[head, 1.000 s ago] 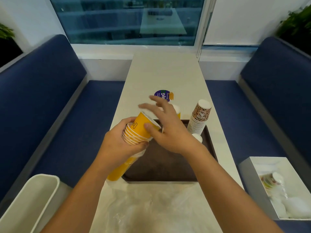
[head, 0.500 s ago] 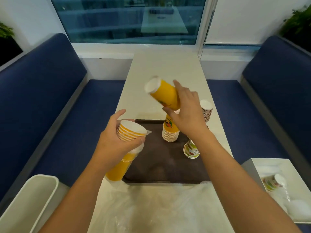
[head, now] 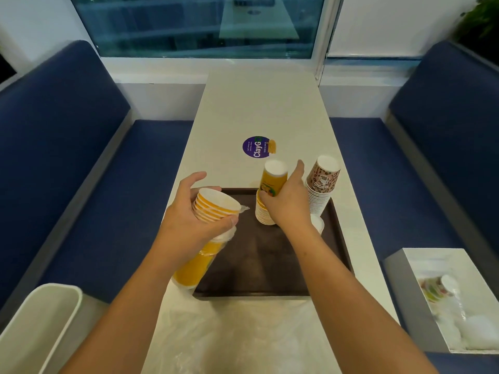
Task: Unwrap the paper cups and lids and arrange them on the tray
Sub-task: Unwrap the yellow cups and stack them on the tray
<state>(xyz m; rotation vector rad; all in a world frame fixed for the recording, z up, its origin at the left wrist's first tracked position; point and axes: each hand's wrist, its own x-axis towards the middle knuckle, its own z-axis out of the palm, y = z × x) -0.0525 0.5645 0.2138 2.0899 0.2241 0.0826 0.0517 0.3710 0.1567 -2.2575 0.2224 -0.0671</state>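
Head view: I log left hand gripping half-wrapped yellow cups, axis tilted far-right, just left of upright tray stack, which right hand grips.

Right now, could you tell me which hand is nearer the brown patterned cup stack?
Right. The right hand is just left of the brown stack; the left hand is farther left, across the tray.
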